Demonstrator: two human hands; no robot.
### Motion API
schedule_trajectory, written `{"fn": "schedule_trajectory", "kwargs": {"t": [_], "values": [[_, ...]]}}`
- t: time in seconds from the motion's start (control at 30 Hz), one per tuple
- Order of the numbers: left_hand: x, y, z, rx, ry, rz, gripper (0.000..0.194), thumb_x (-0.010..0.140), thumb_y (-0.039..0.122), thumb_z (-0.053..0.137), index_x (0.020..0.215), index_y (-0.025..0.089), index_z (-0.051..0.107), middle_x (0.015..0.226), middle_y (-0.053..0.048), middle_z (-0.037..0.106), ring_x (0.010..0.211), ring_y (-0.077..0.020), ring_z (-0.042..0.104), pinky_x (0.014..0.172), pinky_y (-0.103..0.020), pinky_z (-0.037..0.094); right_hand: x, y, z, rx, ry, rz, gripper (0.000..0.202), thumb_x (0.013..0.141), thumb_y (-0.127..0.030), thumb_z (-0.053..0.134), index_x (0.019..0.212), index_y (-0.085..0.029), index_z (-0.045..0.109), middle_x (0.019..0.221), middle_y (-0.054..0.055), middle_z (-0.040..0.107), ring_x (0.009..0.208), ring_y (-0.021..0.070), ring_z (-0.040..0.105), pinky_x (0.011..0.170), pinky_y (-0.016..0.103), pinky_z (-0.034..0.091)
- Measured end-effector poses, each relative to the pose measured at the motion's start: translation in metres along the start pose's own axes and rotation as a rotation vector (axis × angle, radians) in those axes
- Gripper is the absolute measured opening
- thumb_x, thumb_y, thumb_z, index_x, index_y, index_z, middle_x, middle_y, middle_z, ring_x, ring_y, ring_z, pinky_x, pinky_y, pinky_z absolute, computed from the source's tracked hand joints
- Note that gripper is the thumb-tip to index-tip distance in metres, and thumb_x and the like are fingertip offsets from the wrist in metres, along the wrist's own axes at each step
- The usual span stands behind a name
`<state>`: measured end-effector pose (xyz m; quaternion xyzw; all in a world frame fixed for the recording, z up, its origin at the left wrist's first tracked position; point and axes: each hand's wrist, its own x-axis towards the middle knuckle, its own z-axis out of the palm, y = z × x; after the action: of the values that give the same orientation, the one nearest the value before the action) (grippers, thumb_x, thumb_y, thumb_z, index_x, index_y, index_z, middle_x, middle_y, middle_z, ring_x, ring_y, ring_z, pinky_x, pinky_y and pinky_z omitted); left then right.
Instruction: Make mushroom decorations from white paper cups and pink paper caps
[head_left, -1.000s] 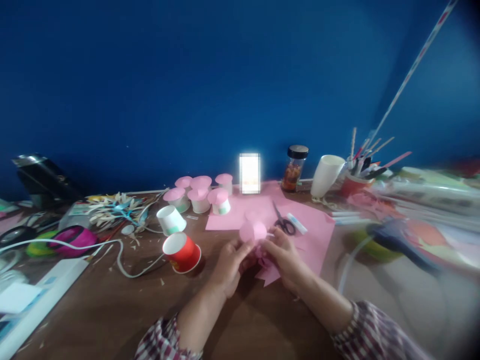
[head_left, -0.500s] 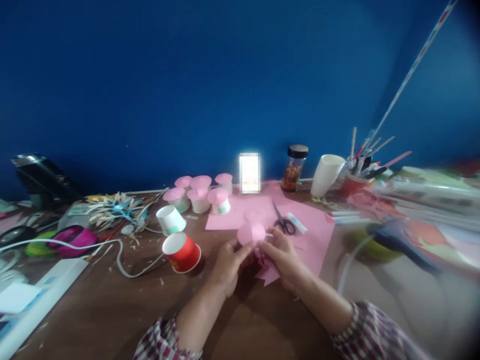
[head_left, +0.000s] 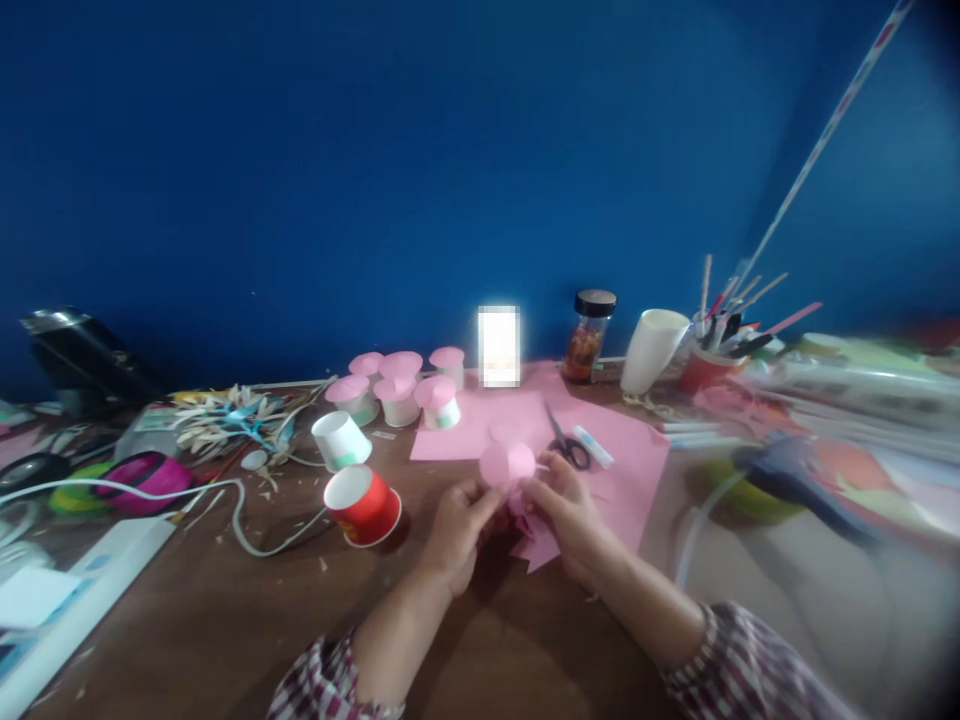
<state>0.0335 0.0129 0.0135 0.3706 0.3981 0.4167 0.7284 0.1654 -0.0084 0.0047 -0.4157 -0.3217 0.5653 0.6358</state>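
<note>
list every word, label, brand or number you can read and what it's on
No text here is readable.
Red cup: yellow marking, too blurred.
White cup behind it: green marking, too blurred.
Blue-and-white item by the scissors: too small.
White slip: marks too small.

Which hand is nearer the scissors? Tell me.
Right: the right hand is just this side of the scissors; the left hand is farther off, to their left.

messy craft corner, home or studio no clue, brown desk (head_left: 225, 630), blue wall (head_left: 375, 180), scissors (head_left: 574, 453) and pink paper (head_left: 634, 485) just beyond the fingers (head_left: 556, 478), pink-topped cups (head_left: 438, 404) left of them, pen cup (head_left: 707, 371) off to their right
</note>
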Motion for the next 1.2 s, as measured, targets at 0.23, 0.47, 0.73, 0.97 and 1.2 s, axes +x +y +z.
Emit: {"fn": "schedule_trajectory", "kwargs": {"t": [0.23, 0.47, 0.73, 0.97, 1.2], "values": [[0.0034, -0.0075, -0.0012, 0.099, 0.008, 0.047, 0.03, 0.066, 0.038, 0.079, 0.069, 0.01, 0.066, 0.056, 0.0, 0.059, 0.051, -0.0065, 0.048, 0.051, -0.019, 0.037, -0.001, -0.0011, 0.0025, 0.006, -0.03, 0.019, 0.035, 0.074, -0.027, 0.075, 0.098, -0.018, 0.051, 0.07, -0.003, 0.062, 0.054, 0.0083, 0.054, 0.049, 0.019, 0.043], [0.0014, -0.0075, -0.0006, 0.106, 0.021, 0.052, 0.03, 0.069, 0.038, 0.077, 0.077, 0.01, 0.067, 0.059, -0.002, 0.061, 0.053, -0.0089, 0.052, 0.053, -0.022, 0.041, -0.0026, -0.0034, 0.0024, 0.046, -0.024, 0.065, 0.034, 0.075, -0.032, 0.075, 0.097, -0.02, 0.052, 0.069, -0.003, 0.062, 0.054, 0.0082, 0.055, 0.05, 0.02, 0.043], [0.0012, -0.0087, -0.0009, 0.148, 0.053, 0.093, 0.029, 0.069, 0.038, 0.077, 0.073, 0.011, 0.067, 0.057, 0.0, 0.06, 0.051, -0.0076, 0.049, 0.05, -0.02, 0.038, -0.0012, -0.0036, 0.002, 0.026, -0.03, 0.045, 0.041, 0.071, -0.034, 0.078, 0.096, -0.02, 0.049, 0.064, -0.004, 0.062, 0.051, 0.0101, 0.055, 0.048, 0.021, 0.041], [0.0015, -0.0058, 0.0001, 0.063, 0.052, 0.063, 0.031, 0.069, 0.038, 0.076, 0.079, 0.01, 0.068, 0.062, -0.003, 0.065, 0.053, -0.0105, 0.054, 0.054, -0.023, 0.041, -0.0017, -0.0028, 0.0012, 0.025, -0.018, 0.12, 0.042, 0.074, -0.035, 0.076, 0.102, -0.02, 0.049, 0.07, -0.002, 0.065, 0.056, 0.0099, 0.058, 0.053, 0.021, 0.043], [-0.0003, -0.0002, 0.0018, -0.044, 0.068, 0.045, 0.031, 0.07, 0.039, 0.075, 0.08, 0.011, 0.068, 0.065, -0.003, 0.067, 0.058, -0.0113, 0.058, 0.055, -0.022, 0.043, 0.0, -0.002, -0.0005, -0.022, -0.039, 0.073, 0.041, 0.073, -0.033, 0.075, 0.102, -0.019, 0.05, 0.059, -0.006, 0.059, 0.051, 0.0109, 0.055, 0.047, 0.021, 0.039]]}}
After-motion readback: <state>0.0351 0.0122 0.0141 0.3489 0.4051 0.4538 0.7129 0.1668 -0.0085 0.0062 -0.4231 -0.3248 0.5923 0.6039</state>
